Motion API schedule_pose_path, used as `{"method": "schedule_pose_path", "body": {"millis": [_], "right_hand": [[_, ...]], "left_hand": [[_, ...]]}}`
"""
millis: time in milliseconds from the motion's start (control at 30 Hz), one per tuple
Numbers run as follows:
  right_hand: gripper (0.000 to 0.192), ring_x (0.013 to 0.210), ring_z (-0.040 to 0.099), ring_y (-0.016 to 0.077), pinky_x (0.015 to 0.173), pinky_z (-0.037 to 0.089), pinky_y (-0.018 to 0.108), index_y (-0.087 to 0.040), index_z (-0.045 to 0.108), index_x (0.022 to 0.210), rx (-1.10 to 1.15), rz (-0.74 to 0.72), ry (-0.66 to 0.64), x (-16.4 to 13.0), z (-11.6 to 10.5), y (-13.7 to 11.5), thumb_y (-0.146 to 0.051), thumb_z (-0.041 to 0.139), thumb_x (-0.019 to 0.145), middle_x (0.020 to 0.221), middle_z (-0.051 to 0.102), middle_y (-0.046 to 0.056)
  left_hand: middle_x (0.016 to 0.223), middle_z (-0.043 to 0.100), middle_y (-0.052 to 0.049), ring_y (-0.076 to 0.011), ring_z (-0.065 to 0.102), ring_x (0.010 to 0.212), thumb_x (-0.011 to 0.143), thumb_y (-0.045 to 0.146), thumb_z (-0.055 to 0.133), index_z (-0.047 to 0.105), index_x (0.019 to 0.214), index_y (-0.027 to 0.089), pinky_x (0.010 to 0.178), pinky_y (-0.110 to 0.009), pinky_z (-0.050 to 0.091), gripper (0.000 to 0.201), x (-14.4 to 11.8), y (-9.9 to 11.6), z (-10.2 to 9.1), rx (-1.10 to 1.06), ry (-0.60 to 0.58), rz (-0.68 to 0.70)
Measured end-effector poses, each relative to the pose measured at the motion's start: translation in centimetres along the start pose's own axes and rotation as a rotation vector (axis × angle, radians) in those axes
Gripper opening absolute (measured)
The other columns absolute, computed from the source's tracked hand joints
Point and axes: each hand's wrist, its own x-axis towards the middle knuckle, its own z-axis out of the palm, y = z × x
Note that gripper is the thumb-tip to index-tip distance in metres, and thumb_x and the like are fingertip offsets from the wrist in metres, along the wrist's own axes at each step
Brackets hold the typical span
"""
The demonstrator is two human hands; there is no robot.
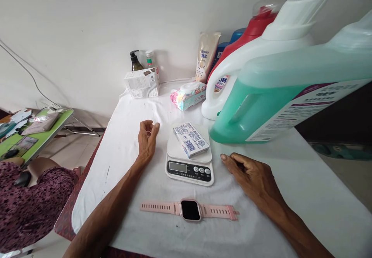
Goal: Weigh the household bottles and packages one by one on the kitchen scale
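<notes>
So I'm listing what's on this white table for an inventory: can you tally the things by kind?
Large detergent jugs: 3 (green, white, red)
Small bottles: 2 (pump, clear)
Boxes: 2 (on scale, at back)
Refill pouch: 1
Wipes pack: 1
Kitchen scale: 1
Pink watch: 1
Total: 11

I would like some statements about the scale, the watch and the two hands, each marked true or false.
1. A small box lies on the scale. True.
2. The left hand holds the box. False: it rests empty on the cloth, left of the scale.
3. The pink watch lies flat, nearer the camera than the scale. True.
4. The right hand grips the green jug. False: it rests on the cloth beside the scale.
5. The watch is on a wrist. False: neither wrist wears it.
</notes>
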Motion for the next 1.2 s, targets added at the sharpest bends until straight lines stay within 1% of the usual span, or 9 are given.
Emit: {"method": "schedule_pose_path", "body": {"millis": [100,200,267,400,567,767,967,1100,1200], "right_hand": [[0.053,0.056,0.026,0.0126,0.049,0.024,0.028,-0.025,0.022,0.068,0.007,0.006,-0.010,0.1,-0.1,-0.1,-0.061,0.049,0.096,0.061,0.024,-0.004],[0.053,0.056,0.026,0.0127,0.049,0.025,0.028,-0.025,0.023,0.067,0.012,0.021,-0.015,0.1,-0.1,-0.1,-0.062,0.049,0.095,0.061,0.025,-0.004],[0.054,0.056,0.027,0.0128,0.049,0.025,0.028,-0.026,0.023,0.067,0.019,0.024,-0.009,0.1,-0.1,-0.2,-0.063,0.050,0.096,0.061,0.025,-0.004],[0.054,0.053,0.028,0.0126,0.047,0.026,0.027,-0.026,0.023,0.067,0.031,0.004,0.000,0.0,-0.3,-0.2,-0.062,0.050,0.097,0.060,0.026,-0.004],[0.054,0.052,0.032,0.0127,0.047,0.030,0.026,-0.025,0.026,0.066,0.024,-0.024,0.002,0.2,-0.3,0.3,-0.062,0.049,0.097,0.058,0.029,-0.004],[0.054,0.053,0.036,0.0125,0.049,0.035,0.024,-0.025,0.030,0.066,0.018,-0.050,0.018,0.2,0.1,1.5,-0.064,0.050,0.098,0.058,0.033,-0.005],[0.054,0.052,0.036,0.0120,0.051,0.037,0.023,-0.025,0.034,0.067,0.013,-0.093,0.089,-0.1,0.9,2.9,-0.061,0.053,0.101,0.058,0.035,-0.005],[0.052,0.052,0.040,0.0117,0.052,0.040,0.021,-0.024,0.040,0.067,-0.013,-0.100,0.079,-0.1,1.0,3.4,-0.059,0.054,0.102,0.059,0.041,-0.005],[0.052,0.050,0.042,0.0111,0.052,0.042,0.020,-0.024,0.044,0.066,-0.038,-0.112,0.038,-0.1,0.8,3.5,-0.060,0.054,0.102,0.057,0.043,-0.005]], "left_hand": [[0.145,0.058,-0.016,-0.0329,0.056,0.133,0.082,0.074,0.073,0.046,0.143,0.026,0.114,-0.054,0.044,0.083,-1.8,2.0,0.5,0.078,-0.149,0.241],[0.158,0.046,-0.021,-0.0423,0.042,0.148,0.066,0.075,0.088,0.035,0.156,0.027,0.123,-0.066,0.031,0.115,-3.4,3.4,1.7,0.244,-0.380,0.426],[0.158,0.044,-0.023,-0.0460,0.040,0.149,0.061,0.071,0.093,0.030,0.160,0.027,0.122,-0.070,0.030,0.125,-4.0,3.7,2.5,0.339,-0.433,0.447],[0.152,0.048,-0.022,-0.0479,0.045,0.142,0.061,0.065,0.096,0.027,0.162,0.028,0.117,-0.074,0.036,0.128,-3.7,3.4,3.5,0.394,-0.430,0.362],[0.141,0.056,-0.016,-0.0430,0.054,0.131,0.062,0.047,0.097,0.042,0.153,0.030,0.112,-0.069,0.046,0.108,-2.4,3.6,2.9,0.343,-0.447,0.364],[0.133,0.057,-0.015,-0.0361,0.060,0.123,0.069,0.050,0.093,0.051,0.141,0.025,0.100,-0.054,0.056,0.087,3.8,6.4,3.6,0.206,-0.227,0.288],[0.133,0.056,-0.017,-0.0375,0.052,0.134,0.065,0.046,0.096,0.051,0.134,0.020,0.114,-0.052,0.045,0.087,13.0,8.4,10.5,0.308,-0.117,0.313],[0.133,0.057,-0.020,-0.0406,0.052,0.135,0.069,0.050,0.093,0.052,0.132,0.017,0.114,-0.056,0.041,0.082,14.7,7.5,14.2,0.451,-0.146,0.267],[0.140,0.055,-0.024,-0.0437,0.049,0.140,0.069,0.059,0.092,0.049,0.139,0.017,0.116,-0.059,0.038,0.093,14.3,7.1,14.4,0.487,-0.190,0.252]]}}
